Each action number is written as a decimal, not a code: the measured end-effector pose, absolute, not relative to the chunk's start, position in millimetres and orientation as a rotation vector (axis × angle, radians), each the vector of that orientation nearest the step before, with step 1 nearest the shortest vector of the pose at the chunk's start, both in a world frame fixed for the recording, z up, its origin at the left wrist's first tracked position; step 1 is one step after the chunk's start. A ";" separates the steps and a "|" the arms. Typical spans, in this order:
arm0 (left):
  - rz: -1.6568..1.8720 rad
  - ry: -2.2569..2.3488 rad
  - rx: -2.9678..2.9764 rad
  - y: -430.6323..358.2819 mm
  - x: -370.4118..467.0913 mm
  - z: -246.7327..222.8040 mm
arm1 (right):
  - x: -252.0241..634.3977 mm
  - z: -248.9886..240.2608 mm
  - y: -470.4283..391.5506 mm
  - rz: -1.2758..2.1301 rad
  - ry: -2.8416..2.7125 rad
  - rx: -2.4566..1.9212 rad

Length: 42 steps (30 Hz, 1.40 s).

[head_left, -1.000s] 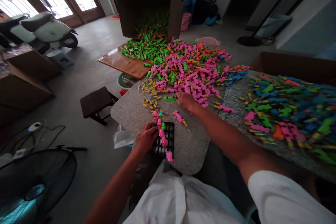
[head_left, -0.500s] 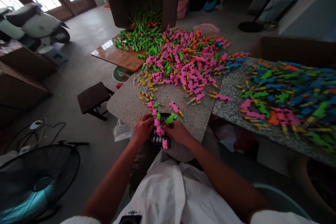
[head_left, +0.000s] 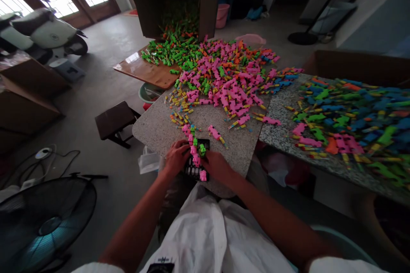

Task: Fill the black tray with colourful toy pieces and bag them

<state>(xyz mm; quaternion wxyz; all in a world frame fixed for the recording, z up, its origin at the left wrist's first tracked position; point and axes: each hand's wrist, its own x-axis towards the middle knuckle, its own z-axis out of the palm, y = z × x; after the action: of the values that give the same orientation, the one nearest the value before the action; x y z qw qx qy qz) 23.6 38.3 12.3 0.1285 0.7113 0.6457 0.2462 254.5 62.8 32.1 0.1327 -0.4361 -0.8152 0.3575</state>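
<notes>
Across the speckled tabletop (head_left: pixel 153 123), another green figurine (head_left: pixel 202 149) reaches two o'clock on the black tray (head_left: pixel 192 172). Left hand (head_left: pixel 176 155), right hand (head_left: pixel 218 166): grip unclear.

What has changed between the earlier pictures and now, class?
The right hand took a green piece from beside the pink heap and drew it back toward the body, to the black tray; whether it has let go is unclear. The left hand stayed at the tray's left side, and the row of pink pieces stayed put.
</notes>
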 end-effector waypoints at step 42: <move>0.968 1.880 1.965 34.4 18.2 -1.7 | 175.9 93.3 434.7 -0.029 -2.839 -1.744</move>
<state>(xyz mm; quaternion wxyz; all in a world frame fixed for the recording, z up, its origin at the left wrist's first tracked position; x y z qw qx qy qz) 18.2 34.4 -1.7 0.1272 0.6753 0.6459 0.3326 175.9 434.7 93.3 -0.0950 -0.5210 -0.8482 -0.0086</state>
